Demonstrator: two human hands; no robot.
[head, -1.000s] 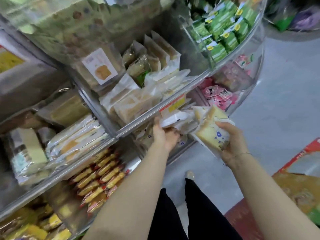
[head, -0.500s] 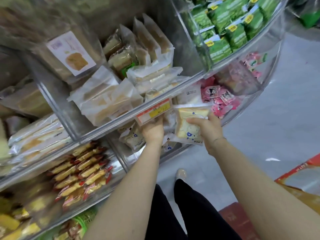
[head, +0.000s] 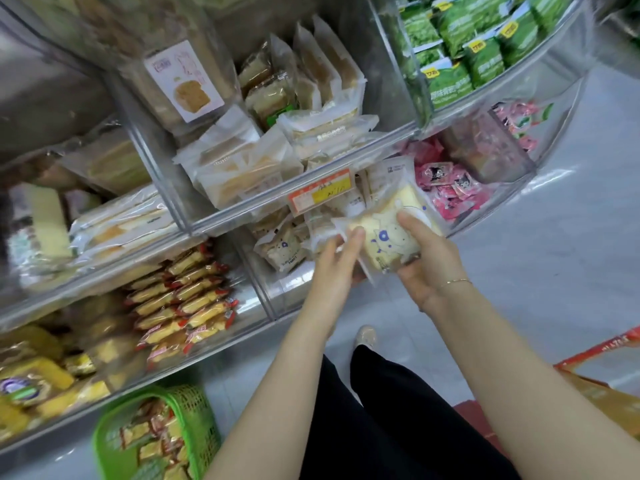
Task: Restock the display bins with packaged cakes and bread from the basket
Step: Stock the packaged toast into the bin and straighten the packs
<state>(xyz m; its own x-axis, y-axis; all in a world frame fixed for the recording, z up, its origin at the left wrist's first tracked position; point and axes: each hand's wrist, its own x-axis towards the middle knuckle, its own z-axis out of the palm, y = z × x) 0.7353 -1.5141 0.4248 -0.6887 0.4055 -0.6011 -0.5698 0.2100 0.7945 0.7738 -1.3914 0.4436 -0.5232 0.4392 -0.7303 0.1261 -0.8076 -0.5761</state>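
A packaged bread slice in clear wrap with blue cartoon print sits in front of the lower middle clear bin. My right hand grips it from the right and underneath. My left hand holds its left edge, fingers along the wrapper. More of the same packs lie inside that bin. A green basket with wrapped cakes stands on the floor at the lower left.
Clear acrylic bins rise in tiers: pale bread packs above, red-and-yellow cakes to the left, pink sweets and green packets to the right. An orange price tag hangs on the rail. A red carton sits at the right.
My left hand came out of the bin and joined the right on the bread pack. The pack tilted and sits a little lower, in front of the bin's opening. The view shifted down, showing the basket.
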